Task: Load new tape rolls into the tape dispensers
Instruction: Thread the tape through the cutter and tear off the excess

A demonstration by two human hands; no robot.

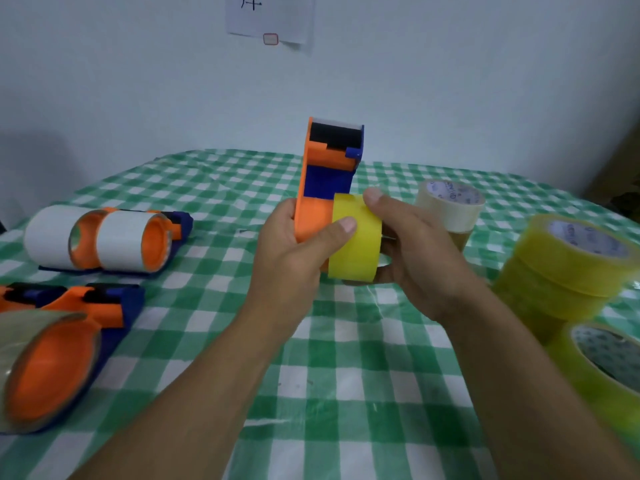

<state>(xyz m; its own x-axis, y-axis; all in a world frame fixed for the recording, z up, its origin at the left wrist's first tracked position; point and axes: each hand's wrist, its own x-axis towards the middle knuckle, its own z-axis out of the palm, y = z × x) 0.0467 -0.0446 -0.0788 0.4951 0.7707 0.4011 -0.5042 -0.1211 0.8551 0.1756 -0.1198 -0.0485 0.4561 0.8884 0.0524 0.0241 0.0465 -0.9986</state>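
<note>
Tablecloth (329,368) in green and white checks covers the table. Above it, the left hand (294,247) curls round the orange hub of an upright orange-and-blue tape dispenser (327,168), its thumb lying on the edge of the yellow tape roll (356,247). The right hand (419,261) grips that roll, thumb on top, holding it against the hub's open end. At the left lie loaded dispensers (100,237), 2 with white rolls. A beige roll (450,206) and a stack of yellowish rolls (561,271) stand at the right.

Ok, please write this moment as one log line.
step: loading roll; left hand: holds dispenser; right hand: holds yellow tape roll; roll: at orange hub, not seated
</note>
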